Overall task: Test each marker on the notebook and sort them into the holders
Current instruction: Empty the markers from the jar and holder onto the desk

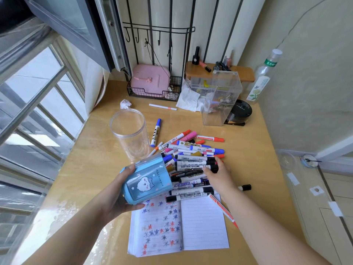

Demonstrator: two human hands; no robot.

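Counter (91, 178): bare strip along the window side, passable. Centre blocked by marker heap (193, 159), spilling onto open notebook (177, 224). Clear round jar (130, 134) stands left of heap; tall clear box (221, 98) behind it. Right edge open.

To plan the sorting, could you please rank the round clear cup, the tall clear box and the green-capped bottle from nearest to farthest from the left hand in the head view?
1. Round clear cup, just beyond the left hand.
2. Tall clear box, farther back, right.
3. Green-capped bottle, at the far right wall.
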